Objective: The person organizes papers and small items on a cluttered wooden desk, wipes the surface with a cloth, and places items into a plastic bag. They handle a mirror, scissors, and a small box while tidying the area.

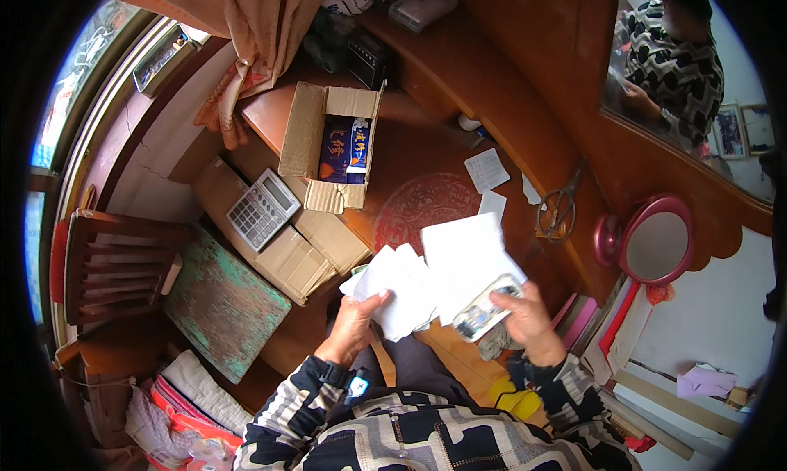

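Note:
My left hand grips a fanned bunch of white paper slips, thumb on top. In my right hand are larger white sheets and, over their lower corner, a small flat rounded rectangular object with a patterned face; I cannot tell what it is. Both hands are held in front of my body at the table's near edge, and the two bunches of paper almost meet. Beyond them, a small written note and a blank white slip lie on the reddish-brown wooden table.
An open cardboard box holds blue printed packages. To its left, a calculator rests on flattened cardboard. Scissors and a pink-framed mirror stand at the right. A worn green stool and a slatted chair back are at left.

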`<state>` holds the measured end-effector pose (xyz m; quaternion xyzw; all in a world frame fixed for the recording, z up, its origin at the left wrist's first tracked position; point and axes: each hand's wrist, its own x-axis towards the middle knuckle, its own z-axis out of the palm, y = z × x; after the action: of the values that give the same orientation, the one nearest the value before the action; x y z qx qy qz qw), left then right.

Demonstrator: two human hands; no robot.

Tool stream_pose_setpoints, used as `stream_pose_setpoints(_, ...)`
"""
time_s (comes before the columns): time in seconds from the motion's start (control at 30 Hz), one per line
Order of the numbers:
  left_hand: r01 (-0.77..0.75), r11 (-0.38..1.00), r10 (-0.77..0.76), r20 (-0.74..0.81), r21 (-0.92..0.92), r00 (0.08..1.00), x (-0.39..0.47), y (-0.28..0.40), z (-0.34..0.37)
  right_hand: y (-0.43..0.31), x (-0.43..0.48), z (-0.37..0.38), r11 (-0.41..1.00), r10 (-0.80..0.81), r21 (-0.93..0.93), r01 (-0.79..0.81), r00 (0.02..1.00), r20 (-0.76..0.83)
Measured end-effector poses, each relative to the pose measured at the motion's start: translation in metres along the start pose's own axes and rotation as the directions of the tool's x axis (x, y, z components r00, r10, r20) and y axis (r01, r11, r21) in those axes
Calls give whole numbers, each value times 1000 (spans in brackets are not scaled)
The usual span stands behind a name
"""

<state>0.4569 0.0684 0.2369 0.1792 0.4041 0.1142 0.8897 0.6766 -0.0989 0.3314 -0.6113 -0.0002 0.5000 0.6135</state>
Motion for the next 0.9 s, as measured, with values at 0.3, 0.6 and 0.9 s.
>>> stream_pose_setpoints(0.3, -4, 999, 6, -29, 48, 1000, 18, -20, 3, 67, -5, 21, 907, 75, -419, -24, 992, 105)
stream_pose_setpoints(0.6, 25, 981, -32, 36, 194, 999, 13, 8, -11, 15, 3, 30, 865, 183, -498, -63, 963, 198)
stream_pose_setpoints(0.9, 96, 995, -95, 104, -11, 990, 13, -11, -13, -9, 117, 21, 343, -422, -908, 241, 903, 80)
